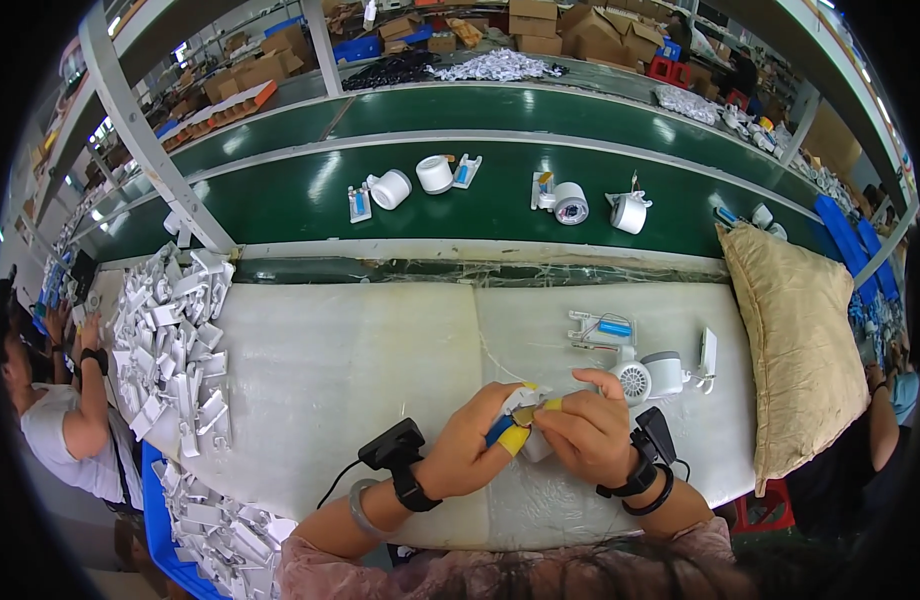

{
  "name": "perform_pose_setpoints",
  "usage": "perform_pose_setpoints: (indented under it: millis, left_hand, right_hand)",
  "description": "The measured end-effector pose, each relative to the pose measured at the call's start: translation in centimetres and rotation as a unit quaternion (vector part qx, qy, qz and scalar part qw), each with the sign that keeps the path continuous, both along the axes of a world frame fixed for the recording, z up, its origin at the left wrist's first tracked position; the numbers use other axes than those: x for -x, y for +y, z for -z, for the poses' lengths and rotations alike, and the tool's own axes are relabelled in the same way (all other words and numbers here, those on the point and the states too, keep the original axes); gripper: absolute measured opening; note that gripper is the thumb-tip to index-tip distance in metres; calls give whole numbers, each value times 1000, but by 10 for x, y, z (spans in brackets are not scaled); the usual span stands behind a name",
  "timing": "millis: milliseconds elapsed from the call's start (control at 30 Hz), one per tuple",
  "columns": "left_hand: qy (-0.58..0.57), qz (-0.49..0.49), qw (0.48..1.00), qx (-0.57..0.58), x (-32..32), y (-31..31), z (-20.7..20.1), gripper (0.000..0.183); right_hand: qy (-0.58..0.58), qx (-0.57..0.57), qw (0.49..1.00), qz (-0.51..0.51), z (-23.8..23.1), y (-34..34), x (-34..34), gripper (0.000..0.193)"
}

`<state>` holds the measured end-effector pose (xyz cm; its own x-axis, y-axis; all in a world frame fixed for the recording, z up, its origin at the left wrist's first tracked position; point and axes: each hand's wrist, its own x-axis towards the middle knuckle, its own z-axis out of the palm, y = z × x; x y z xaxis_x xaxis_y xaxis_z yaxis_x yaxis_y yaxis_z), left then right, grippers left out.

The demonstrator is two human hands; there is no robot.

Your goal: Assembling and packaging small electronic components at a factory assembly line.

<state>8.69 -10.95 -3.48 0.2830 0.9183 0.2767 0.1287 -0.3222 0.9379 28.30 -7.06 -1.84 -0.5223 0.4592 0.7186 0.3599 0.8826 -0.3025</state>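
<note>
Beyond your white worktable (360,380) runs a green conveyor (480,200); a heap of white parts (175,340) sits within left reach. Your left hand (470,450) and right hand (585,430) together pinch a small white part (525,405) (steadied centrally), fingers clenched around it.

At the lower centre of the frame the left hand (470,450) and the right hand (590,432) meet over the worktable (360,370), pinching a small part (525,410) between them. Just to the right of the hands, a round fan-like unit (652,377) lies on the table, with a flat bracket (707,357) at its right and a small framed piece (600,330) above it. A heap of plastic brackets (175,340) fills the table's left edge. A stuffed sack (795,340) lies along the right edge. Behind the table, across the upper frame, runs a conveyor belt (480,205) carrying several round units (435,173). Stacked boxes (580,25) sit at the top, beyond the belt.
</note>
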Motion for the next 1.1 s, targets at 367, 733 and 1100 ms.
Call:
perform_pose_setpoints:
  millis: [367, 733, 1100]
  left_hand:
    - [8, -3, 1000, -2, 0, 1, 3, 38]
    - [-30, 35, 999, 16, 2, 1, 4, 44]
    - [-48, 13, 998, 23, -3, 2, 2, 51]
  right_hand:
    - [0, -2, 1000, -1, 1, 1, 0, 26]
    - [5, 6, 1000, 7, 0, 1, 1, 24]
    - [9, 28, 1000, -2, 0, 2, 1, 21]
